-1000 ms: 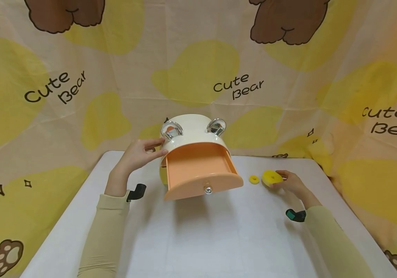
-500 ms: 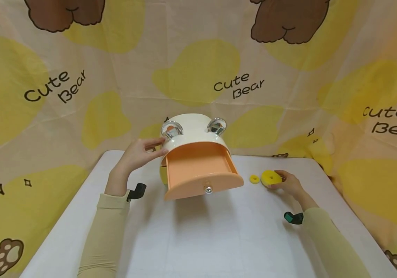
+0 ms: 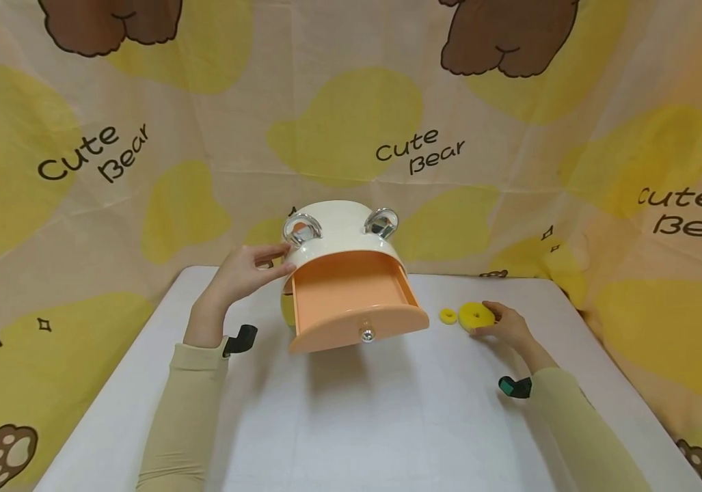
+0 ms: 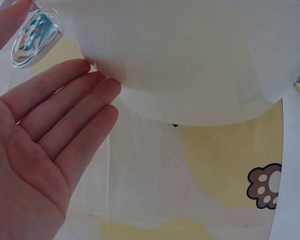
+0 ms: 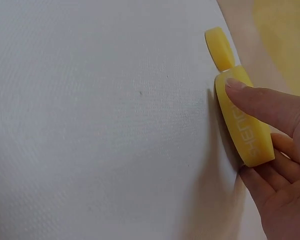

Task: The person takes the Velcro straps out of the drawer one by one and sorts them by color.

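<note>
A white rounded drawer box (image 3: 335,222) with two shiny silver ears stands mid-table, its orange drawer (image 3: 351,287) pulled out at the front. Nothing lies in the drawer's visible part, and a silver knob (image 3: 368,335) sits on its front. My left hand (image 3: 246,273) touches the box's left side with straight fingers (image 4: 85,105); the thumb is near the front rim. To the right, my right hand (image 3: 507,322) pinches a thick yellow disc (image 5: 245,127) between thumb and fingers. The disc has a small centre hole and white lettering on its edge.
A smaller yellow ring (image 3: 448,316) lies just left of the disc on the white table (image 3: 351,437). Cloth printed with bears and "Cute Bear" (image 3: 424,150) hangs behind and along the sides.
My right hand and the yellow disc have shifted slightly left, closer to the small ring. The left hand and the drawer box stay put.
</note>
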The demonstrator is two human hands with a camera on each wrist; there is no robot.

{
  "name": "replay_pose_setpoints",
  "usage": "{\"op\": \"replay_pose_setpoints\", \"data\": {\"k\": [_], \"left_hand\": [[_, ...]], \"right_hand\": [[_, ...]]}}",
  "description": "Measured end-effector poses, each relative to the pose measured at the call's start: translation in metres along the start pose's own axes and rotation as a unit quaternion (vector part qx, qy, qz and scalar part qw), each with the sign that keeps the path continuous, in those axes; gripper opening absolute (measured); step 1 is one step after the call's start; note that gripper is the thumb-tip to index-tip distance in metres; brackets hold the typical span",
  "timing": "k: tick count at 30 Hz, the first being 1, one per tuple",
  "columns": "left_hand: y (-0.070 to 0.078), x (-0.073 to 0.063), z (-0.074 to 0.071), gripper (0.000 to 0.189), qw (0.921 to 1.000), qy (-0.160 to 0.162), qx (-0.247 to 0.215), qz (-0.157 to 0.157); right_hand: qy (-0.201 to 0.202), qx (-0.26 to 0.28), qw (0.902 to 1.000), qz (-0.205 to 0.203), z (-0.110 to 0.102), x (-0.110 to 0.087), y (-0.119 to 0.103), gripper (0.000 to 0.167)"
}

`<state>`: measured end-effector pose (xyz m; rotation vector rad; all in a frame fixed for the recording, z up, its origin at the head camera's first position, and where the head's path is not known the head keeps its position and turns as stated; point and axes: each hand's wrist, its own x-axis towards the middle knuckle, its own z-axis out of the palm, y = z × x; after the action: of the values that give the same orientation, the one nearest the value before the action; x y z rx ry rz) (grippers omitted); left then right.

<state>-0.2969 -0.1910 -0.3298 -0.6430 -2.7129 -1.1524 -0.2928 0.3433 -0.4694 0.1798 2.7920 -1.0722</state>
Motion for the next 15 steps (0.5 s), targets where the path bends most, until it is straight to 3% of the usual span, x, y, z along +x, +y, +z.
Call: {"op": "replay_pose_setpoints", "data": {"k": [15], "left_hand": [[-0.0012, -0.0004, 0.001, 0.06, 1.0, 0.003, -0.003, 0.007]], "right_hand": [[0.011, -0.006, 0.9999, -0.005, 0.0024, -0.0034, -0.0044, 0.091]]}}
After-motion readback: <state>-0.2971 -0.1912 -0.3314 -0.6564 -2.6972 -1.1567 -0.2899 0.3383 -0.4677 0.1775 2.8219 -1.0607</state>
